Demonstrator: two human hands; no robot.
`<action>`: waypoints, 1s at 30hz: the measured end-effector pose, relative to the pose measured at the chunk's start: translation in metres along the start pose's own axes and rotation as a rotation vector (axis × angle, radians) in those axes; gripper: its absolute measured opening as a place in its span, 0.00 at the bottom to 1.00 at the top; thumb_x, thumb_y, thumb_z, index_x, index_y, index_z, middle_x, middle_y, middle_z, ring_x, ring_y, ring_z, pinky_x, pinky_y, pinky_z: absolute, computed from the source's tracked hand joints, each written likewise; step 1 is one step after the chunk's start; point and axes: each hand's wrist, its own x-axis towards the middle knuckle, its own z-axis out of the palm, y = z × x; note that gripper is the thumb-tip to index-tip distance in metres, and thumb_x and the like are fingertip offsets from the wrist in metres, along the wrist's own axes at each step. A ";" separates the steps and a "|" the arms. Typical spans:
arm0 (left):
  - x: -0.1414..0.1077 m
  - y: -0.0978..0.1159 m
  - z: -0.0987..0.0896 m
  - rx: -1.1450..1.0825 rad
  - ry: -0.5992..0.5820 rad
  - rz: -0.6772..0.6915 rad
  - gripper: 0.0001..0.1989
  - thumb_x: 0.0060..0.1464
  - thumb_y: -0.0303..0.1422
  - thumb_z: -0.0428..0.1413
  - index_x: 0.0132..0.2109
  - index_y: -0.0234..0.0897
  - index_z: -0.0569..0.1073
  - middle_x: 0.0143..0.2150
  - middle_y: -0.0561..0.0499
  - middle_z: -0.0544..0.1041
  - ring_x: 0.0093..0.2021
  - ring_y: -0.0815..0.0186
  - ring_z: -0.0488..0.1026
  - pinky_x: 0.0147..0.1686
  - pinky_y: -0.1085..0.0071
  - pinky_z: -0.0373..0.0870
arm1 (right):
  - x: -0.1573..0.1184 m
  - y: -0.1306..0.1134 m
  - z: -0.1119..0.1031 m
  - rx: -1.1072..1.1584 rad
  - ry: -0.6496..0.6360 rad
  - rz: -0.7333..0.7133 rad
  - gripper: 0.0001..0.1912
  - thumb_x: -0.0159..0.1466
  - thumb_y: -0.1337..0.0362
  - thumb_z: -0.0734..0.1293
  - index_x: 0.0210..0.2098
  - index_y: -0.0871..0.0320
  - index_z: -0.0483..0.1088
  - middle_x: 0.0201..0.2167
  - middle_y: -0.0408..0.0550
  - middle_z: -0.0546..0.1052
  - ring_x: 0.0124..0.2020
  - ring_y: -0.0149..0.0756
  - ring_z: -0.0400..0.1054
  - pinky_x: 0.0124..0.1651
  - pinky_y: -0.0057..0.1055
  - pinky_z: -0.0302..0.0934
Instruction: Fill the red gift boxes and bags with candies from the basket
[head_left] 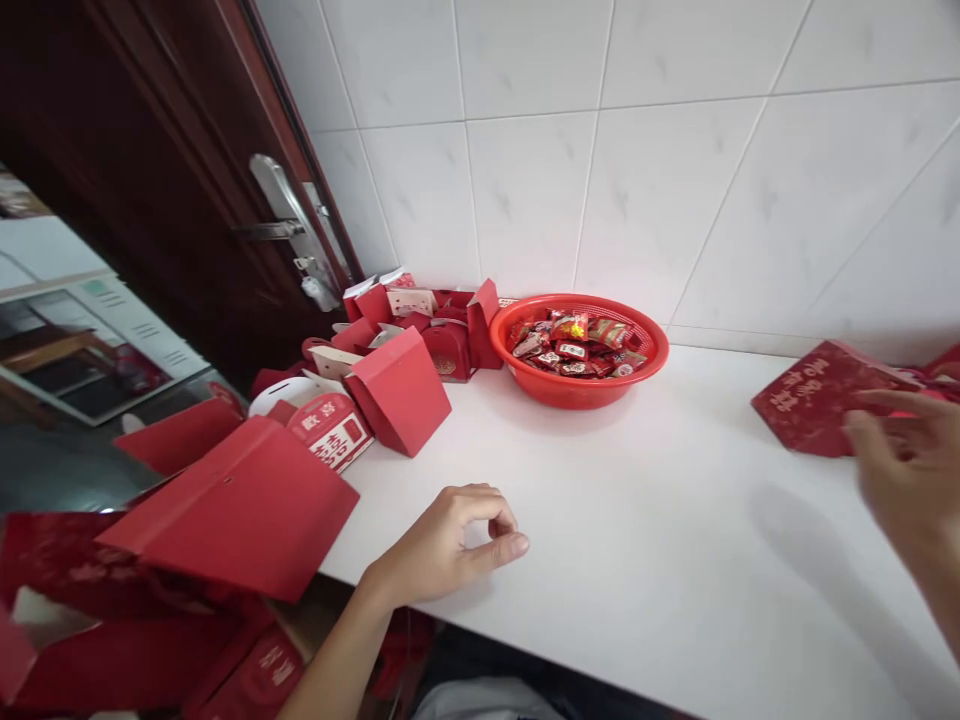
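My left hand [457,540] rests near the front edge of the white table [645,540], fingers curled and thumb apart from them, with nothing held. At the far right, my right hand [907,460] is raised beside a dark red box or bag [817,400] with gold writing, thumb and fingers spread. Whether its fingertips touch the red items behind is unclear. Against the wall, a red plastic basket [585,393] holds several wrapped sweets [574,350]. Left of the basket stand several red boxes [405,385], one with white panels and printed characters [330,430].
A large red box [240,500] overhangs the table's left edge, above more red boxes [255,670] lower down. Behind them is a dark wooden door [172,150] with a metal handle [289,225]. White tiles [540,190] cover the wall behind the table.
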 end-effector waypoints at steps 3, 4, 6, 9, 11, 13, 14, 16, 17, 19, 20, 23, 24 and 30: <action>-0.014 0.007 -0.013 0.098 0.130 0.008 0.11 0.64 0.36 0.55 0.33 0.38 0.74 0.33 0.50 0.77 0.37 0.65 0.74 0.41 0.69 0.70 | -0.042 -0.068 0.019 0.249 -0.329 -0.367 0.07 0.66 0.61 0.66 0.43 0.54 0.72 0.30 0.50 0.77 0.30 0.43 0.75 0.37 0.41 0.71; -0.020 0.009 -0.019 0.132 0.198 0.015 0.11 0.64 0.35 0.55 0.34 0.39 0.74 0.34 0.50 0.78 0.38 0.65 0.75 0.42 0.69 0.71 | -0.058 -0.086 0.024 0.341 -0.426 -0.448 0.07 0.67 0.64 0.65 0.45 0.52 0.71 0.32 0.51 0.78 0.33 0.44 0.76 0.38 0.41 0.71; -0.029 0.013 -0.032 0.215 0.372 0.031 0.09 0.64 0.35 0.55 0.35 0.39 0.74 0.38 0.49 0.79 0.41 0.63 0.76 0.44 0.68 0.71 | -0.092 -0.114 0.029 0.482 -0.571 -0.580 0.11 0.68 0.69 0.63 0.49 0.52 0.69 0.35 0.52 0.78 0.40 0.45 0.77 0.39 0.40 0.73; -0.031 0.016 -0.055 0.390 0.671 0.042 0.06 0.63 0.35 0.55 0.38 0.41 0.75 0.46 0.49 0.79 0.49 0.60 0.76 0.53 0.64 0.71 | -0.132 -0.136 0.028 0.615 -0.712 -0.753 0.17 0.68 0.75 0.61 0.54 0.55 0.66 0.44 0.58 0.78 0.39 0.43 0.75 0.38 0.39 0.73; -0.023 0.014 -0.071 0.492 0.841 0.026 0.06 0.61 0.36 0.56 0.43 0.42 0.76 0.52 0.48 0.78 0.56 0.56 0.74 0.58 0.61 0.69 | -0.147 -0.141 0.024 0.656 -0.762 -0.860 0.18 0.67 0.76 0.60 0.54 0.58 0.66 0.44 0.59 0.78 0.35 0.42 0.73 0.36 0.40 0.72; -0.008 0.010 -0.086 0.563 0.942 -0.056 0.12 0.59 0.38 0.56 0.49 0.42 0.75 0.57 0.46 0.75 0.59 0.53 0.72 0.60 0.58 0.68 | -0.154 -0.143 0.022 0.657 -0.770 -0.903 0.18 0.66 0.76 0.60 0.54 0.60 0.66 0.44 0.60 0.78 0.32 0.41 0.70 0.35 0.40 0.71; 0.000 0.009 -0.093 0.592 0.966 -0.134 0.15 0.58 0.38 0.56 0.51 0.42 0.74 0.59 0.45 0.74 0.59 0.52 0.72 0.60 0.57 0.69 | -0.155 -0.142 0.022 0.651 -0.760 -0.906 0.18 0.66 0.77 0.59 0.53 0.60 0.66 0.45 0.61 0.78 0.32 0.40 0.69 0.34 0.40 0.71; 0.016 0.006 -0.104 0.632 0.979 -0.322 0.20 0.56 0.36 0.57 0.56 0.40 0.73 0.60 0.42 0.74 0.58 0.50 0.73 0.59 0.55 0.69 | -0.155 -0.140 0.024 0.639 -0.729 -0.901 0.18 0.66 0.78 0.59 0.53 0.61 0.66 0.45 0.62 0.78 0.32 0.40 0.68 0.34 0.39 0.70; 0.022 0.006 -0.108 0.642 0.976 -0.414 0.22 0.55 0.35 0.57 0.58 0.39 0.72 0.59 0.42 0.75 0.57 0.50 0.74 0.58 0.56 0.70 | -0.154 -0.138 0.026 0.633 -0.715 -0.899 0.18 0.66 0.78 0.60 0.53 0.61 0.66 0.45 0.62 0.78 0.32 0.40 0.68 0.34 0.39 0.70; 0.032 0.006 -0.114 0.656 0.919 -0.514 0.24 0.56 0.33 0.55 0.60 0.38 0.72 0.55 0.45 0.78 0.56 0.50 0.75 0.54 0.58 0.72 | -0.152 -0.135 0.030 0.618 -0.698 -0.887 0.17 0.66 0.78 0.60 0.53 0.61 0.66 0.45 0.62 0.78 0.32 0.40 0.69 0.34 0.39 0.70; 0.036 0.007 -0.115 0.660 0.888 -0.536 0.23 0.56 0.32 0.54 0.59 0.37 0.73 0.51 0.47 0.80 0.54 0.51 0.76 0.52 0.60 0.72 | -0.151 -0.133 0.031 0.607 -0.694 -0.873 0.17 0.66 0.78 0.60 0.52 0.60 0.66 0.45 0.62 0.78 0.33 0.40 0.69 0.34 0.39 0.70; 0.046 0.011 -0.113 0.652 0.859 -0.517 0.17 0.53 0.31 0.54 0.49 0.38 0.79 0.39 0.51 0.83 0.47 0.54 0.79 0.46 0.64 0.72 | -0.146 -0.130 0.032 0.566 -0.677 -0.805 0.15 0.67 0.77 0.60 0.51 0.58 0.66 0.46 0.61 0.78 0.33 0.40 0.71 0.34 0.39 0.71; 0.050 0.013 -0.110 0.631 0.872 -0.495 0.14 0.51 0.31 0.55 0.45 0.39 0.80 0.37 0.50 0.83 0.44 0.55 0.80 0.44 0.65 0.73 | -0.144 -0.130 0.032 0.551 -0.669 -0.779 0.15 0.68 0.76 0.60 0.51 0.58 0.66 0.46 0.61 0.78 0.33 0.40 0.72 0.33 0.39 0.71; 0.079 0.040 -0.067 0.596 0.806 -0.231 0.08 0.49 0.32 0.57 0.33 0.39 0.81 0.32 0.51 0.83 0.36 0.59 0.80 0.40 0.67 0.71 | -0.133 -0.128 0.032 0.559 -0.657 -0.635 0.16 0.70 0.71 0.62 0.56 0.54 0.66 0.48 0.59 0.78 0.34 0.40 0.76 0.36 0.38 0.74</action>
